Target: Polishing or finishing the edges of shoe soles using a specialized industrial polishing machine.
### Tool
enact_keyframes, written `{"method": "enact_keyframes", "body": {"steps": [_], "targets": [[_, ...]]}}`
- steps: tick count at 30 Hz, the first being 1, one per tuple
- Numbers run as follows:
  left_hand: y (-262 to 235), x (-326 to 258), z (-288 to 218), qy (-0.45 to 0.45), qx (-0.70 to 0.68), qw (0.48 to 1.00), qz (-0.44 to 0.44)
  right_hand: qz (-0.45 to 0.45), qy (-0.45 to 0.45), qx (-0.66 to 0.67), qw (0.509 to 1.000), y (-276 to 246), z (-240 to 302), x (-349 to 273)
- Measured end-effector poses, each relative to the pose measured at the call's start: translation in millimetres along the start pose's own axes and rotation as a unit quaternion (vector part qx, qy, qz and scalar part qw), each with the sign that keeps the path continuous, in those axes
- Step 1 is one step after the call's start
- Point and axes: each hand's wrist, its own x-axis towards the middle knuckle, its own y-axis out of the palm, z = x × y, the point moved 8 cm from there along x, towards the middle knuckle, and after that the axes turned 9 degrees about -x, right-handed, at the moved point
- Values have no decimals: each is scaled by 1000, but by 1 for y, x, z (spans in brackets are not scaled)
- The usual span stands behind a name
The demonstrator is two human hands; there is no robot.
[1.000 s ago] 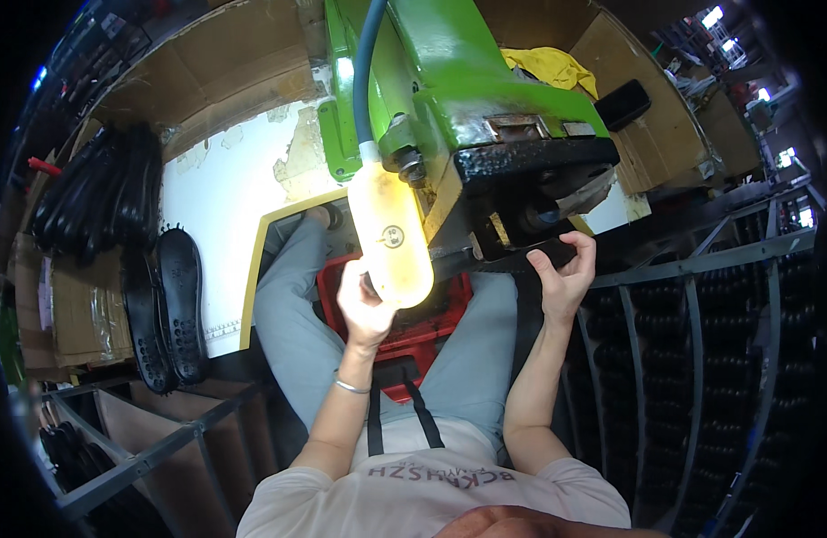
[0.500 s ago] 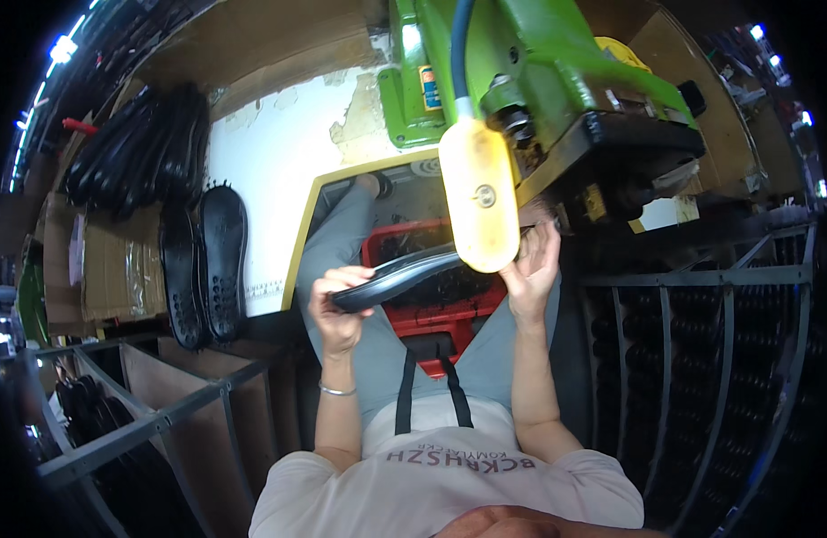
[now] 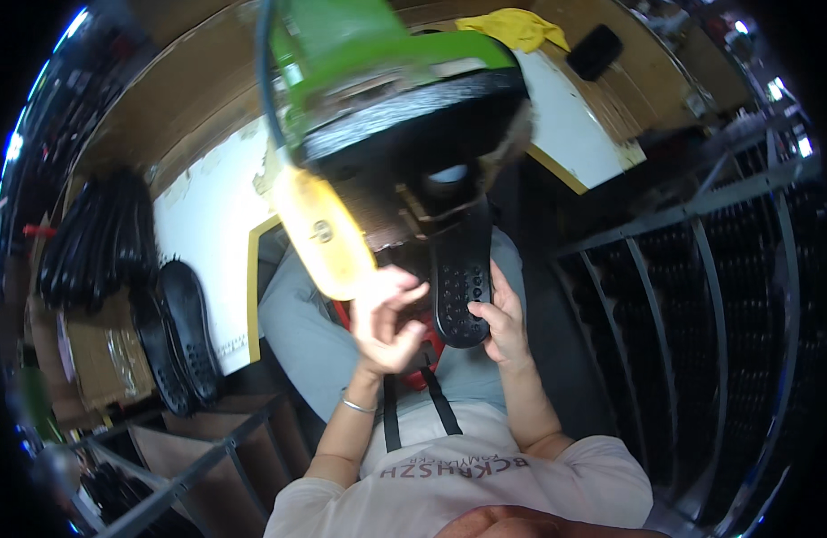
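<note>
A black shoe sole (image 3: 463, 300) hangs upright below the green machine, its studded face toward me. My right hand (image 3: 505, 327) holds it by the right edge near the lower end, thumb on the face and fingers behind. The sole's upper end is in the shadow beneath the head of the green machine (image 3: 387, 67). Left of the sole, my left hand (image 3: 388, 323) is slightly blurred, empty, with its fingers apart. Its fingertips are by the lower end of the yellow oval lamp-like part (image 3: 322, 235), which hangs on a dark cable.
On the left, a pile of black soles (image 3: 100, 238) lies by two more soles (image 3: 187, 318) at the white tabletop (image 3: 212, 211). Metal racks stand at lower left (image 3: 194, 471) and right (image 3: 669, 296). A yellow cloth (image 3: 512, 30) lies behind the machine; a red bin shows under my hands.
My left hand has let go of the sole and moved right. My right hand has turned the sole from nearly level to upright, under the machine. The view has swung right.
</note>
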Motion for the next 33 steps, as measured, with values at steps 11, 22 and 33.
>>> {"method": "enact_keyframes", "body": {"steps": [11, 22, 33], "targets": [[-23, 45, 62, -290, -15, 956, 46, -30, -51, -45, 997, -52, 22, 1], [-74, -47, 33, -150, 497, 853, 52, -15, -158, -49, 986, 19, 123, 188], [-221, -114, -187, -252, 837, 475, -100, -244, -76, -453, 854, 12, 101, 305]]}}
